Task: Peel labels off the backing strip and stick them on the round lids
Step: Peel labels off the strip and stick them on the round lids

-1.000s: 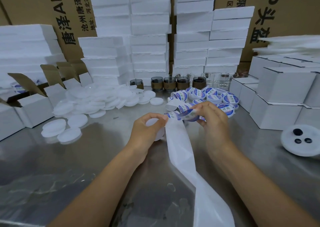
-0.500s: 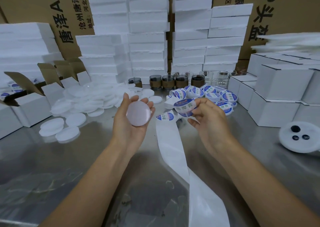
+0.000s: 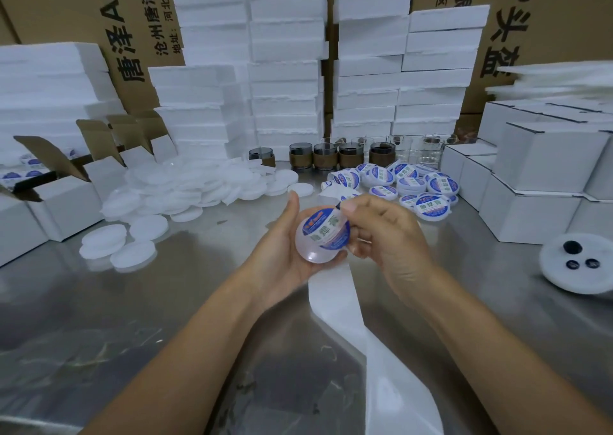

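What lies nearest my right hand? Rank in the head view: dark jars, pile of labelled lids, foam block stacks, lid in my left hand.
1. Held lid: under the label that the right hand pinches.
2. Pile of labelled lids: just behind, rightward.
3. Dark jars: farther back, a row.
4. Foam block stacks: rearmost.

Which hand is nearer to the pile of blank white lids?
Left. The left hand, holding a lid, is just right of the blank lids; the right hand, pinching a label, is farther right.
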Available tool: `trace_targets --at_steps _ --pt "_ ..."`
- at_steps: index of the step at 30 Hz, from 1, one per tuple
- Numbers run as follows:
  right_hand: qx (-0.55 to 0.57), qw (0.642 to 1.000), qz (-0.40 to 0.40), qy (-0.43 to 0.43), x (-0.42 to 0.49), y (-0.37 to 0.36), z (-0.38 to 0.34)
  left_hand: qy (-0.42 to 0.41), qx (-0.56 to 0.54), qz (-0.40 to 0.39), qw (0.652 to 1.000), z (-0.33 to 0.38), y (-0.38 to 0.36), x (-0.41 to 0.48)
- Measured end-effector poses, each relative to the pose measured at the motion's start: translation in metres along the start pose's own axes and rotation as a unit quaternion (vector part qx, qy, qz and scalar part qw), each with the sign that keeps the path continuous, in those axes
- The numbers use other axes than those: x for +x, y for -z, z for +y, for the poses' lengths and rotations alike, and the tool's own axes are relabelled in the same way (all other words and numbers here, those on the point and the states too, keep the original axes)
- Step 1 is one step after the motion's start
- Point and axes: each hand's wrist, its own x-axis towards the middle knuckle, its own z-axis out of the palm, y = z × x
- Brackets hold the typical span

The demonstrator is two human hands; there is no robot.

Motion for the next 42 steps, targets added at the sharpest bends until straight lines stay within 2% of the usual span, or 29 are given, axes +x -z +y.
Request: trace_targets --at_steps 6,17,30,36,42 --pt "-0.067 0.998 -0.008 0.005 -0.001 -0.003 0.008 -0.016 -0.002 -0.008 1.000 -0.002 0.002 0.003" --pt "-0.145 0.988 0.044 0.005 0.002 -0.002 0.017 -0.008 -0.010 -0.012 1.000 -0.003 0.002 0.004" --pt "-0.153 0.987 0.055 0.010 0.003 -0.002 0.019 -0.002 -0.003 -0.007 1.000 -0.002 -0.003 0.001" --pt "-0.202 0.977 0.061 0.027 0.002 -0.002 0.021 0.000 0.023 -0.010 1.000 -0.002 -0.006 0.000" --pt "-0.186 0.980 0.063 0.020 0.003 -0.002 0.020 -0.002 0.024 -0.012 1.000 -0.002 -0.008 -0.001"
